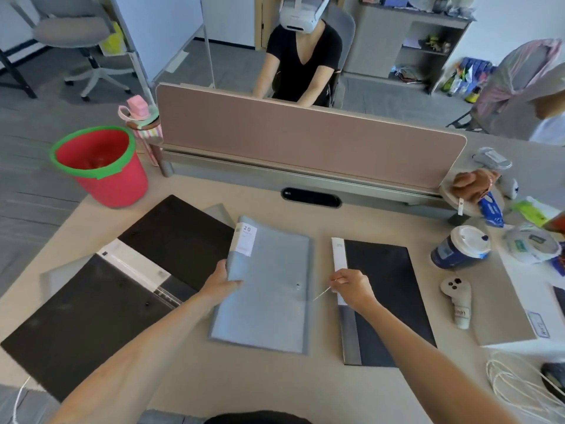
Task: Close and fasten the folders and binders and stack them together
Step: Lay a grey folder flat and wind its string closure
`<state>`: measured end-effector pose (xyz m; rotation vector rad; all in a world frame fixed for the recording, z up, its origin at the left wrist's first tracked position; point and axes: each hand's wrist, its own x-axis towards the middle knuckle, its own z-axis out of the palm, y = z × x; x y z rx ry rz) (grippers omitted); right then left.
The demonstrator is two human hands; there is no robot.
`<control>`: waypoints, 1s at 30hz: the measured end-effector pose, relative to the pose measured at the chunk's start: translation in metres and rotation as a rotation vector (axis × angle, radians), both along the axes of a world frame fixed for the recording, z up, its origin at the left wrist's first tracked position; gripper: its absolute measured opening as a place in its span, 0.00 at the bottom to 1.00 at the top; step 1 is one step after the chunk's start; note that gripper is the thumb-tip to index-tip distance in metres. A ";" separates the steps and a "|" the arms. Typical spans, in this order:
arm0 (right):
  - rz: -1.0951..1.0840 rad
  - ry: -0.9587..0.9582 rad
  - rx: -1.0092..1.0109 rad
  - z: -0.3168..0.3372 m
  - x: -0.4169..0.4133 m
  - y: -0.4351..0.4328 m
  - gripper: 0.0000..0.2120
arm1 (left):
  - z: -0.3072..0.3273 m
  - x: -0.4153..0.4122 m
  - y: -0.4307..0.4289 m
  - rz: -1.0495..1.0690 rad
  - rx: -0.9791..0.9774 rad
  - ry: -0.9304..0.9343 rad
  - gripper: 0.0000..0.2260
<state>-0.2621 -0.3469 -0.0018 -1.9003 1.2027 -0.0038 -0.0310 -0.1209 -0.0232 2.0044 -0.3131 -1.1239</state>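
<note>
Head | three folders: grey folder [269, 289] (left hand [221, 283] gripping), two black

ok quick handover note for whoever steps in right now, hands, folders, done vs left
Left hand: gripping the left edge of the grey-blue folder, closed at centre.
Right hand: pinching a thin elastic cord running from that folder's right edge, near its button; not fastened yet.
Black folder: closed, on the right.
Black binder: open flat, on the left.
Left to do: fasten cord, close binder, stack all three.
</note>
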 end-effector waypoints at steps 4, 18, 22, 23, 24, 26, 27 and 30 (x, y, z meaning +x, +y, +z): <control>0.058 0.100 -0.094 0.004 0.002 0.010 0.07 | -0.009 0.019 0.008 -0.264 0.173 -0.400 0.30; 0.458 0.277 -0.120 0.018 -0.023 -0.015 0.05 | -0.039 -0.034 -0.045 -1.054 0.407 -0.728 0.44; 0.395 0.079 0.218 0.028 -0.016 -0.023 0.05 | -0.038 -0.034 -0.041 -1.061 0.431 -0.738 0.46; 0.367 0.036 0.306 0.030 -0.011 -0.023 0.04 | -0.036 -0.035 -0.041 -1.071 0.435 -0.744 0.46; 0.356 0.010 0.377 0.031 -0.005 -0.022 0.05 | -0.035 -0.037 -0.041 -1.081 0.440 -0.756 0.45; 0.391 -0.017 0.438 0.027 0.008 -0.017 0.06 | -0.033 -0.042 -0.036 -1.089 0.464 -0.789 0.45; 0.402 -0.034 0.442 0.024 0.015 -0.013 0.05 | -0.032 -0.046 -0.033 -1.088 0.478 -0.808 0.45; 0.385 -0.061 0.415 0.008 0.034 0.002 0.06 | -0.031 -0.052 -0.027 -1.074 0.504 -0.824 0.44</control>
